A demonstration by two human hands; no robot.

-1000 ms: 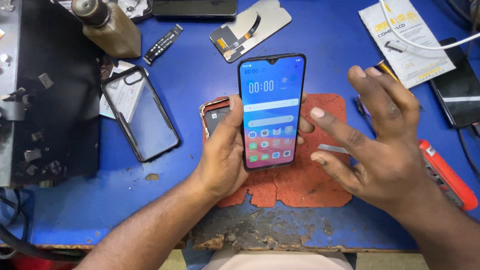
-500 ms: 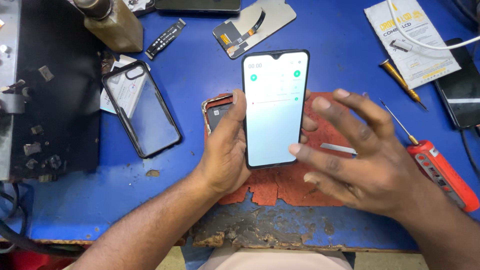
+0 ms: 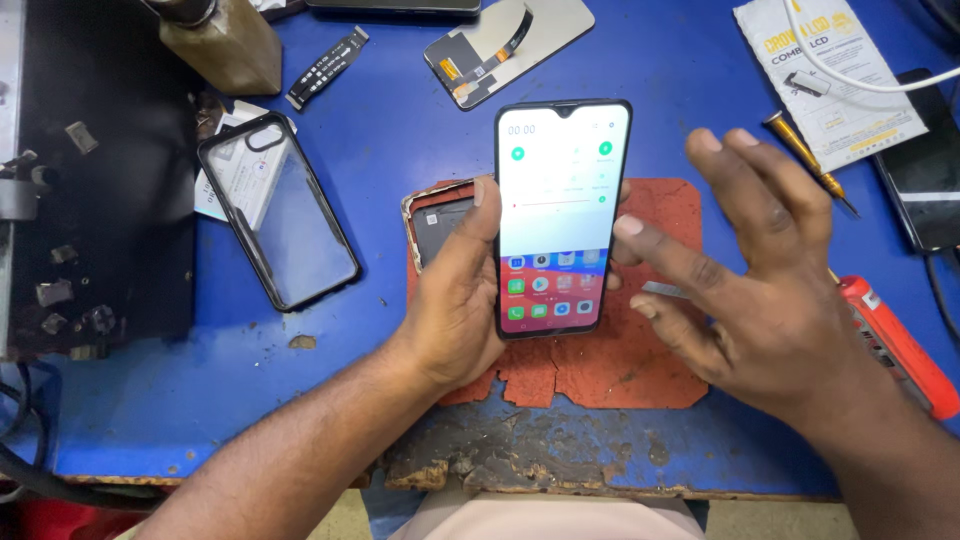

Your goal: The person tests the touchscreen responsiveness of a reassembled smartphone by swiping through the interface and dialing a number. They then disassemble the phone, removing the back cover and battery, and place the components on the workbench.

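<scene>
My left hand (image 3: 455, 305) grips a lit smartphone (image 3: 557, 215) upright above a torn red mat (image 3: 655, 350). Its screen shows a white pull-down panel over rows of coloured icons. My right hand (image 3: 765, 285) hovers just right of the phone, fingers spread, index tip close to the screen's right edge, holding nothing. Behind the phone, an opened phone body (image 3: 435, 225) lies on the mat, partly hidden by my left fingers.
A clear case with black rim (image 3: 280, 210) lies to the left on the blue bench (image 3: 400, 110). A display panel (image 3: 505, 40) and flex strip (image 3: 325, 65) sit at the back. A red-handled screwdriver (image 3: 895, 345), another screwdriver (image 3: 805, 160), a white packet (image 3: 835, 75) and a dark phone (image 3: 925, 180) lie right.
The screen went from a home screen to a full white panel, then to a half-drawn panel over icons. My right hand has drawn back slightly to the right.
</scene>
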